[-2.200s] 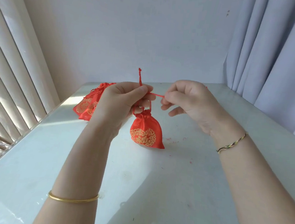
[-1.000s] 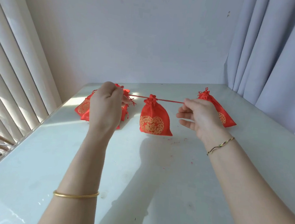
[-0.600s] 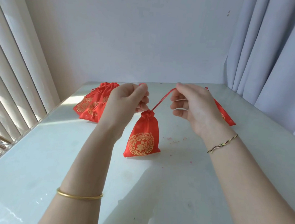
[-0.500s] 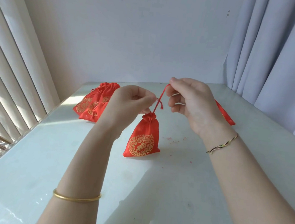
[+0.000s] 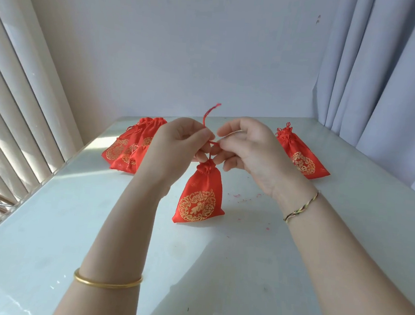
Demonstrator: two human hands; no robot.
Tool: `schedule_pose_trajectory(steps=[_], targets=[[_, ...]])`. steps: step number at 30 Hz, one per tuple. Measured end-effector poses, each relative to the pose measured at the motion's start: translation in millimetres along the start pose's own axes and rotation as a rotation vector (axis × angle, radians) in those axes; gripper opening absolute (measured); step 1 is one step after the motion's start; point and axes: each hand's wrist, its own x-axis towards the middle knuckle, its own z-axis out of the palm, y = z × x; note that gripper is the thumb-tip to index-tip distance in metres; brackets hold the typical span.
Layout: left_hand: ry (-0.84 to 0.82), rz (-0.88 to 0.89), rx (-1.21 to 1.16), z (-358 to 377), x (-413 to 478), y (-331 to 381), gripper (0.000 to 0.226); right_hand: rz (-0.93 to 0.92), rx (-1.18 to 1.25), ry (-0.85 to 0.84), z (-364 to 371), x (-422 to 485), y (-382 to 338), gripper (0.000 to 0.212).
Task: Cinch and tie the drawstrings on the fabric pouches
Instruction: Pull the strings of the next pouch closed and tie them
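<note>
White table (image 5: 72, 221) carries everything. Pile of red pouches (image 5: 130, 148) sits near the far left corner, mouths look loose, probably untied. One tied pouch (image 5: 300, 159) lies near the far right edge. Working pouch (image 5: 200, 199) is mid-table, neck bunched shut, hanging under both hands; cannot tell if the bottom touches the table. Left grip (image 5: 177, 142) pinches the drawstring (image 5: 207, 115), free end sticking up. Right grip (image 5: 249, 148) pinches the other strand just beside it, above the neck. Step looks like forming the knot. To do it well: keep the neck cinched, cross strands close to the fabric, pull both ends evenly apart, and don't let the frayed tip slip.
</note>
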Motion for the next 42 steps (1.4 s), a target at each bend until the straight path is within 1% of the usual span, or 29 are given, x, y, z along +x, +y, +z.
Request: schedule_pose_trajectory(steps=[5, 8, 12, 15, 17, 19, 20, 22, 24, 25, 27, 29, 31, 34, 38, 42], targets=[[0.106, 0.005, 0.036, 0.4, 0.3, -0.2, 0.016, -0.259, -0.306, 0.065, 7.3, 2.0, 10.3, 0.02], [0.12, 0.01, 0.084, -0.9, 0.4, -1.7, 0.013, -0.36, -0.397, 0.083, 13.0, 2.4, 15.5, 0.016], [0.137, 0.019, 0.121, 0.2, -0.3, -3.0, 0.014, -0.525, -0.613, 0.174, 16.0, 2.8, 19.2, 0.012], [0.156, -0.022, 0.067, -2.3, 2.1, -1.6, 0.011, -0.616, -0.709, 0.204, 17.1, 3.1, 20.8, 0.006], [0.129, -0.079, 0.014, -5.7, 3.5, 0.8, 0.026, -0.62, -0.719, 0.209, 17.3, 4.3, 22.1, 0.003], [0.098, -0.11, 0.018, -7.1, 3.8, 0.8, 0.045, -0.556, -0.691, 0.213, 16.3, 5.4, 21.9, 0.003], [0.105, -0.092, 0.06, -7.8, 3.4, 0.4, 0.048, -0.497, -0.656, 0.211, 15.0, 5.4, 21.2, 0.003], [0.179, -0.015, 0.175, -12.9, 3.1, 0.9, 0.041, -0.346, -0.507, 0.204, 9.7, 5.8, 19.7, 0.005], [0.231, 0.044, 0.181, -20.6, 4.1, 1.9, 0.032, -0.174, -0.277, 0.202, 3.7, 6.0, 18.2, 0.01], [0.221, 0.075, 0.197, -23.2, 4.1, 2.7, 0.031, -0.088, -0.167, 0.204, 1.5, 6.2, 18.0, 0.012], [0.155, 0.155, 0.3, -21.2, 0.3, 7.1, 0.033, 0.064, 0.01, 0.202, 0.5, 7.1, 18.1, 0.015], [0.087, 0.218, 0.403, -11.8, -4.0, 11.4, 0.028, 0.168, 0.148, 0.18, 2.3, 6.8, 17.1, 0.017], [0.061, 0.268, 0.486, -1.5, -5.6, 11.4, 0.019, 0.22, 0.254, 0.153, 3.3, 5.8, 15.8, 0.018], [0.088, 0.283, 0.549, 5.7, -5.1, 8.1, 0.009, 0.265, 0.36, 0.145, 1.6, 5.2, 14.2, 0.022], [0.11, 0.273, 0.612, 7.6, -4.7, 4.4, 0.011, 0.299, 0.414, 0.126, 1.2, 6.0, 13.6, 0.024], [0.105, 0.284, 0.653, 7.5, -2.9, 0.8, 0.011, 0.31, 0.413, 0.094, 2.2, 6.2, 13.9, 0.022]])
